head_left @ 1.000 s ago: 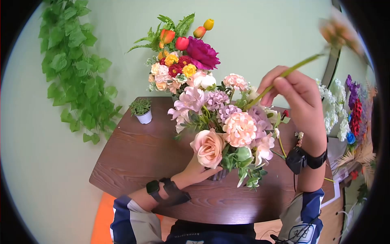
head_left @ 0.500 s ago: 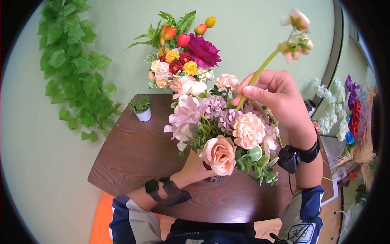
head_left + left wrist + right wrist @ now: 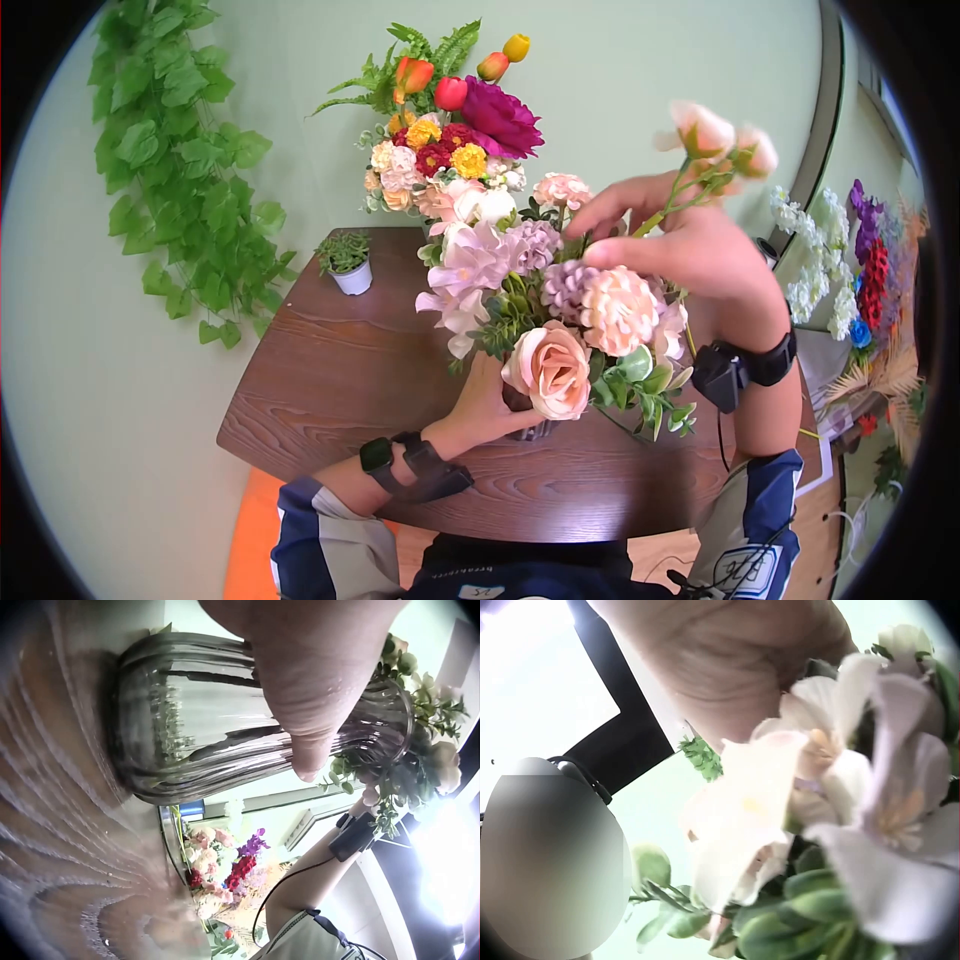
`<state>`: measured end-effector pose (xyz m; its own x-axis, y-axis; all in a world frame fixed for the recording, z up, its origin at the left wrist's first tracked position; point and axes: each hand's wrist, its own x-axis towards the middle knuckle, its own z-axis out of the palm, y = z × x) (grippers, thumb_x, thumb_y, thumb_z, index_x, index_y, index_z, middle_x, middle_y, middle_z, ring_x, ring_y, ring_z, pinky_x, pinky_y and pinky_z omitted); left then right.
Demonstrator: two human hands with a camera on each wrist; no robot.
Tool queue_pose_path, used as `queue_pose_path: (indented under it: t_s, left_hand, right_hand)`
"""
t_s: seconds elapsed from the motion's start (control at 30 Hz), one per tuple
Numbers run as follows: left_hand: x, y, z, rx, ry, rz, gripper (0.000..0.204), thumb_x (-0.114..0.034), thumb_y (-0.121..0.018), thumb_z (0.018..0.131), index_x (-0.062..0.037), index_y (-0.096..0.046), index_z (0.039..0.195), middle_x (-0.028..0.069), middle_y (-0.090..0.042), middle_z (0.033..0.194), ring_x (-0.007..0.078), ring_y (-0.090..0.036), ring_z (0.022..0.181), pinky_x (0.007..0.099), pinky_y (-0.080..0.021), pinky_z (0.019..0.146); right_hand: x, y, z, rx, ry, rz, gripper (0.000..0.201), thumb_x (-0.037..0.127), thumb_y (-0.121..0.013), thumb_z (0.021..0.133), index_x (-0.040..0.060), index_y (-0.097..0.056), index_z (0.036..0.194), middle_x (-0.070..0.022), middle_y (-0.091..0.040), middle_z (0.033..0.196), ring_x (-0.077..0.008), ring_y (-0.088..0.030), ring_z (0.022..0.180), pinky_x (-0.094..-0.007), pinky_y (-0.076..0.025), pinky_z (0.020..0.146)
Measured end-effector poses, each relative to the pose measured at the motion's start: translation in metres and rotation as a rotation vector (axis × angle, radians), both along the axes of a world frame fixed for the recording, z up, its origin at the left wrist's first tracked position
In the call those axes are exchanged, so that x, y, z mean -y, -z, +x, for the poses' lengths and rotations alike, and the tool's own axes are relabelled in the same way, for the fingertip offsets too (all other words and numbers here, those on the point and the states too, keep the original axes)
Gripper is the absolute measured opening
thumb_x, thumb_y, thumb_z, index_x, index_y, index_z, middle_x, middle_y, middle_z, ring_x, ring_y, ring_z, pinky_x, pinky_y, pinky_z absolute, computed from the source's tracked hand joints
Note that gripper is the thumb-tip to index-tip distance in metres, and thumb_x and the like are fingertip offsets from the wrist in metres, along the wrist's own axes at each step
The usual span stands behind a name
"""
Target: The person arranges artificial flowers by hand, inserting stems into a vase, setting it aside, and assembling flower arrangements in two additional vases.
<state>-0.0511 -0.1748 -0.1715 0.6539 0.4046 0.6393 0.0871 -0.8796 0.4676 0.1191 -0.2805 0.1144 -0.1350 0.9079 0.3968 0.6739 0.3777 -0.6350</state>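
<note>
My left hand [image 3: 482,408] grips a ribbed, clear grey glass vase [image 3: 202,727] standing on the table; in the left wrist view the thumb [image 3: 304,754] lies across its side. A bouquet fills the vase, with a peach rose [image 3: 550,370], a round peach bloom [image 3: 620,310] and lilac flowers [image 3: 470,262]. Above it, my right hand [image 3: 695,250] pinches the green stem of a pale pink flower spray [image 3: 705,135], its blooms up over the back of the hand. The stem's lower end is hidden among the bouquet. Pale petals [image 3: 750,810] crowd the right wrist view.
Behind the bouquet stands a second arrangement with a magenta bloom [image 3: 500,118] and tulips. A small potted plant [image 3: 347,262] sits at the table's [image 3: 300,370] back left. Ivy [image 3: 175,150] hangs on the wall. More flowers [image 3: 870,270] stand at the right.
My right hand has brought the flower spray leftward from the upper right and down into the bouquet, its blooms now lower. The left hand stays on the vase, and the bouquet has shifted slightly.
</note>
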Motion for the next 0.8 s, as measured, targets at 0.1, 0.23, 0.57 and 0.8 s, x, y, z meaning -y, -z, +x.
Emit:
queue_pose_path:
  t_s: [0.1, 0.23, 0.57, 0.8]
  left_hand:
    - [-0.003, 0.011, 0.003, 0.009, -0.006, 0.027, 0.075, -0.038, -0.083, 0.057, 0.0028, -0.046, 0.108, 0.0192, -0.04, 0.097, 0.0313, -0.042, 0.088, 0.0408, -0.037, 0.075]
    - [-0.001, 0.007, 0.002, 0.028, -0.003, 0.027, 0.07, -0.037, -0.082, 0.058, 0.0003, -0.05, 0.108, 0.0177, -0.041, 0.096, 0.0326, -0.042, 0.091, 0.0413, -0.036, 0.077]
    - [0.022, -0.058, -0.005, 0.164, 0.158, -0.235, 0.052, -0.029, -0.08, 0.064, -0.006, -0.061, 0.107, 0.0102, -0.063, 0.101, 0.0266, -0.061, 0.093, 0.0359, -0.046, 0.083]
    - [0.021, -0.054, -0.005, 0.125, 0.151, -0.174, 0.061, -0.031, -0.081, 0.064, -0.0053, -0.057, 0.114, 0.011, -0.061, 0.11, 0.0245, -0.06, 0.101, 0.0347, -0.045, 0.089]
  right_hand:
    - [0.013, -0.01, 0.006, -0.253, -0.048, -0.084, 0.034, 0.021, -0.07, 0.08, -0.0044, -0.062, 0.101, -0.0115, -0.066, 0.088, -0.0101, -0.06, 0.076, -0.0205, -0.046, 0.066]
    - [0.012, -0.009, 0.018, -0.549, -0.271, -0.316, 0.027, 0.018, -0.067, 0.085, -0.0038, -0.064, 0.099, -0.009, -0.067, 0.084, -0.0076, -0.06, 0.067, -0.0162, -0.047, 0.061]
    - [0.018, 0.017, -0.012, -0.597, -0.139, -0.165, 0.041, 0.01, -0.06, 0.088, -0.0067, -0.048, 0.124, -0.0137, -0.06, 0.113, -0.0121, -0.061, 0.094, -0.0237, -0.052, 0.079]
    - [0.021, 0.002, -0.026, 0.17, 0.239, 0.736, 0.041, 0.009, -0.064, 0.079, 0.0015, -0.055, 0.118, -0.0097, -0.059, 0.116, -0.0202, -0.055, 0.107, -0.0317, -0.044, 0.085]
